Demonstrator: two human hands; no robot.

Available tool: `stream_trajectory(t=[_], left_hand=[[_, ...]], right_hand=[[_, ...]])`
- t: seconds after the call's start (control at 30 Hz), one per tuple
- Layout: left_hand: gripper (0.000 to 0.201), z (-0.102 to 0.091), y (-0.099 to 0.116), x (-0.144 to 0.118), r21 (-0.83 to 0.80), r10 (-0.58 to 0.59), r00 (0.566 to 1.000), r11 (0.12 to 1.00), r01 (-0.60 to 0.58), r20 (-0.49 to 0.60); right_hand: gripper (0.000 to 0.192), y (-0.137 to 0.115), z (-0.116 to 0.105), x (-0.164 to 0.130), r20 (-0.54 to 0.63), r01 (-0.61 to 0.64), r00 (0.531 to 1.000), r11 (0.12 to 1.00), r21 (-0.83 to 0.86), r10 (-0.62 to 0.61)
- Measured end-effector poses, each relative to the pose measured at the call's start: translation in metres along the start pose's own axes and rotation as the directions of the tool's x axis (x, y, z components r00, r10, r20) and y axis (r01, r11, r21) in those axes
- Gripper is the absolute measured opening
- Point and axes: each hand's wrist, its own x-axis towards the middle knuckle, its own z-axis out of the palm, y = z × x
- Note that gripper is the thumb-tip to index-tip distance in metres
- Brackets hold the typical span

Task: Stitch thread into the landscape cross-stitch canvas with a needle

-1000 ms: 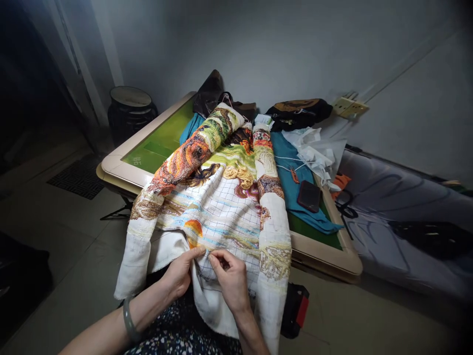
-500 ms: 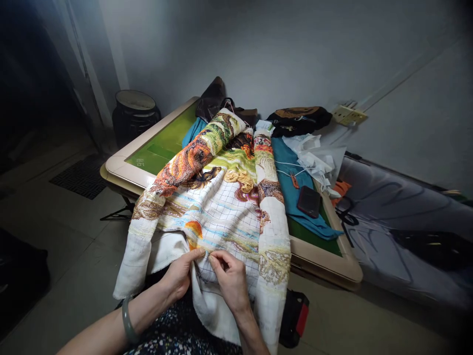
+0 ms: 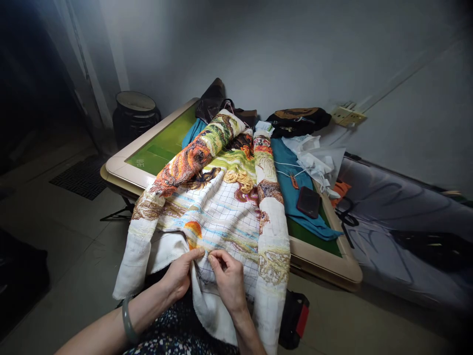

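Grey wall (image 3: 258, 59) behind; tiled floor (image 3: 74, 266) below. Table (image 3: 325, 260) in front of me: green top, pale beige rim. Part-stitched cross-stitch canvas (image 3: 218, 207) runs from the table down to my lap, gridded and mostly white in the middle. Its two sides are rolled: left roll (image 3: 181, 172) slanting, orange and green stitching; right roll (image 3: 271, 212) straighter, browns and cream. Teal cloth (image 3: 290, 192) lies on the table, partly under the canvas. Round-topped dark stool (image 3: 136, 116) beyond the left corner, against the wall.

Black pouch (image 3: 299, 123) at the far edge; crumpled white plastic bag (image 3: 314, 155) nearer, right side. Pale wall socket (image 3: 348, 116) just behind.

Left hand (image 3: 182, 272): thumb and fingers pinching the canvas near its lower edge, just below the orange sun motif (image 3: 193, 234). Right hand (image 3: 229, 278): thumb and forefinger pressed together close beside the left thumb, other fingers curled; too small to tell what is between the tips.

Dark phone (image 3: 308, 203) on the teal cloth. Looped tan thread (image 3: 240, 181) on the upper canvas. Grey-green bangle (image 3: 128, 320) on my left wrist. Small orange item (image 3: 294, 182) near the phone, kind unclear.
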Motion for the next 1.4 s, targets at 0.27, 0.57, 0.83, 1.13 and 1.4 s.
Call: stream_trajectory(t=[0.27,0.57,0.83,1.13,1.4], left_hand=[[0.012,-0.002,-0.003,0.001,0.000,-0.018,1.000,1.000,0.018,-0.015],[0.015,-0.002,-0.004,0.002,0.009,-0.023,1.000,1.000,0.023,-0.007],[0.016,0.002,-0.002,-0.002,0.016,-0.004,1.000,1.000,0.004,-0.008],[0.013,0.000,-0.002,-0.001,0.028,-0.036,0.999,0.999,0.036,0.001],[0.015,0.001,-0.001,-0.001,0.022,-0.029,0.999,0.999,0.029,-0.015]], right_hand=[[0.018,-0.002,-0.002,0.001,0.015,-0.042,0.999,0.999,0.033,0.041],[0.017,0.001,-0.001,0.001,0.009,-0.053,0.999,0.996,0.068,0.053],[0.020,0.008,-0.003,0.002,-0.091,-0.076,0.989,0.935,0.346,0.114],[0.018,0.005,-0.008,-0.004,-0.029,-0.064,0.997,0.985,0.160,0.070],[0.018,-0.002,-0.005,-0.002,-0.021,-0.029,0.999,0.998,0.063,0.030]])
